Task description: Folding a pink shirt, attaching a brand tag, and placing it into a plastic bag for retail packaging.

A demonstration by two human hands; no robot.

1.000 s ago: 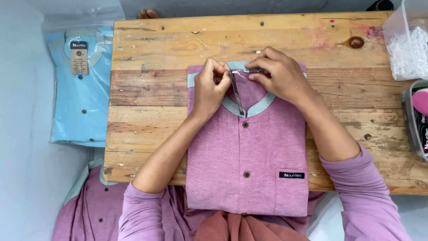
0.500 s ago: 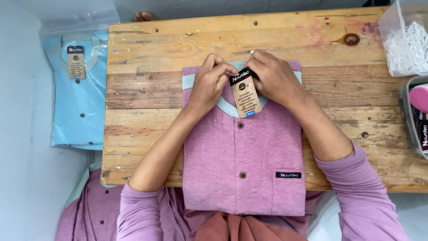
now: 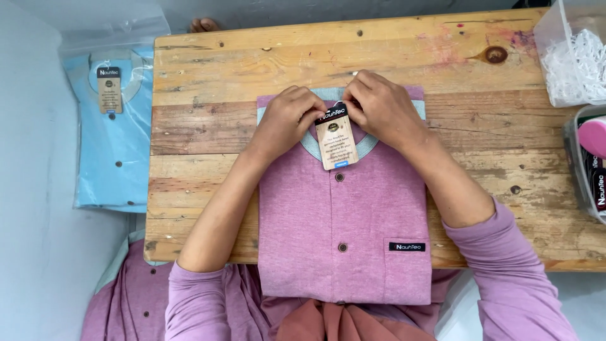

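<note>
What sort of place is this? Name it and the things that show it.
Probably a small garment packing station: a folded pink shirt on a worn wooden table gets a brown cardboard tag, a bagged blue shirt lies alongside, and a clear tub of white plastic fasteners.

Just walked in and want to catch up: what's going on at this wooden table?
A person in pink sleeves is working at the neck of a folded pink shirt that lies flat on the wooden table. The left hand and right hand meet at the top of a brown cardboard hang tag, which lies face up on the grey collar. A bagged blue shirt with the same kind of tag lies off to the left, and a clear tub of white plastic fasteners stands at the right.
</note>
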